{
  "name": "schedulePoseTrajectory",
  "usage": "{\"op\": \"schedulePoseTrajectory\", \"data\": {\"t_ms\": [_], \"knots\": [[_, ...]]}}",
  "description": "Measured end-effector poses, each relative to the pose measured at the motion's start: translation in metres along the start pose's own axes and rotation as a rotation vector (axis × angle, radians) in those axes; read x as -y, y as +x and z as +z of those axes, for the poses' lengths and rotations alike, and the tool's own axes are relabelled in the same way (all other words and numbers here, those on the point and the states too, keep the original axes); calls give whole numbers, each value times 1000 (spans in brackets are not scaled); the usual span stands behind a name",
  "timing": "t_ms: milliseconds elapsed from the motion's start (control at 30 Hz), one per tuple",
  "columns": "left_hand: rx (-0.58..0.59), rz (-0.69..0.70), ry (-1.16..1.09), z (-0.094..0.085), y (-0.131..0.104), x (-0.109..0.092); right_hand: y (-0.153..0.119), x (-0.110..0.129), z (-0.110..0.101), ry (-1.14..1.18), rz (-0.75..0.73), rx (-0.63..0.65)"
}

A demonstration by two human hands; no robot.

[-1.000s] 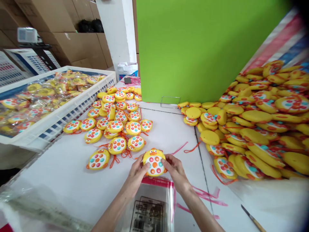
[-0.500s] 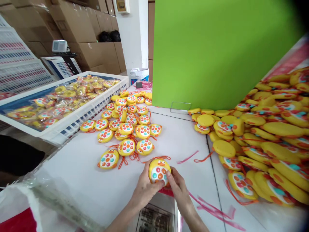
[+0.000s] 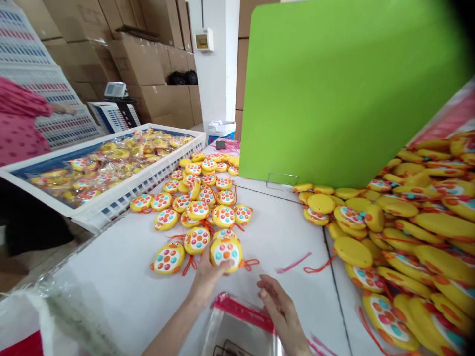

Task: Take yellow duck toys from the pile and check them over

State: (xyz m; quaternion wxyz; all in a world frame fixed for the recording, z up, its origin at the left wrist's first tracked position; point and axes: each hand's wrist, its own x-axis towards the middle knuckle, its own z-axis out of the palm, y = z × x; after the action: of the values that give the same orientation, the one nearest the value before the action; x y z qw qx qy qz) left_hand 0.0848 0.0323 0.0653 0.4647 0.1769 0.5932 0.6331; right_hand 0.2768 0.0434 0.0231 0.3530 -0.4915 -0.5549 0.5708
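A yellow duck toy (image 3: 223, 249) is being gripped by the left hand (image 3: 208, 273) at the near side of the toy cluster (image 3: 198, 209) on the table (image 3: 122, 277); the right hand (image 3: 279, 310) is being held open, empty, near the clear bag (image 3: 237, 325). One-toy handling seems underway, clearance from the cluster apparently being called for.

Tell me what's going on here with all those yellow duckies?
A person's left hand holds one yellow duck toy, in front of a loose group of ducks on the white table. The right hand looks to be holding nothing and is by some pink-edged clear plastic. A bigger heap of ducks lies over on the right, and wrapped ducks lie in a white crate on the left.
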Motion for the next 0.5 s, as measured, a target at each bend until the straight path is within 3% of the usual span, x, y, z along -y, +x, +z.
{"op": "schedulePoseTrajectory", "data": {"t_ms": [100, 200, 400, 500], "knots": [[20, 108, -228, -9, 26, -26, 21, -11, -31, -172, -76, 6], [-22, 139, -115, -24, 31, -32, 57, -10, -72, -393, -173, -75], [-265, 333, 405, -72, 5, 4, 159, 23, -149, -1072, -544, -367], [-381, 302, 551, -94, -8, 22, 203, 40, -169, -1454, -510, -467]]}}
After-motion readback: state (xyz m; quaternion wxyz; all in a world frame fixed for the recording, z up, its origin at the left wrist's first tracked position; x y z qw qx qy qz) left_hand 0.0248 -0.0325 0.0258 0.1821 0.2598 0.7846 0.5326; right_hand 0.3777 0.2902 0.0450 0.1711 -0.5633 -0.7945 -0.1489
